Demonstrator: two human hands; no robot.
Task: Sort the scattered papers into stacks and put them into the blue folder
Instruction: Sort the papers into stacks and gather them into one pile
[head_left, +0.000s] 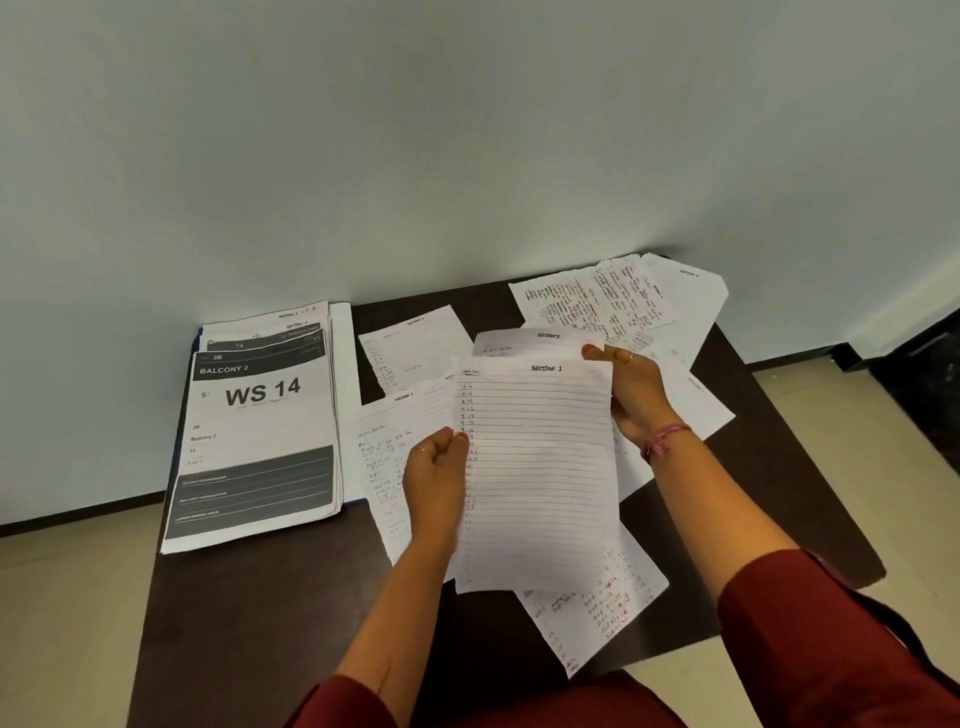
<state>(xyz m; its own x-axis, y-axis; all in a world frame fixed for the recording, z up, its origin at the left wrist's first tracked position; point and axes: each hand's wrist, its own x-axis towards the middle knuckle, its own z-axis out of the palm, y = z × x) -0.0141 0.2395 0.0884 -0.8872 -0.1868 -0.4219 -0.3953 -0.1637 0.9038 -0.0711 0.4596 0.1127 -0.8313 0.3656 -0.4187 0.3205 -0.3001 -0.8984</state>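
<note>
Dark wooden desk (270, 613) against a pale wall, the landmark here. On its far left corner lies a neat stack of printed sheets (260, 431), topmost reading "WS 14", resting on the blue folder (196, 343), of which only an edge shows. Over the desk's middle, left hand (436, 475) and right hand (631, 389) both pinch a lined sheet (535, 467) headed "Section 1". Handwritten loose papers (613, 301) cover its right half unsorted. Judged roughly halfway; nothing seems filed inside yet.
</note>
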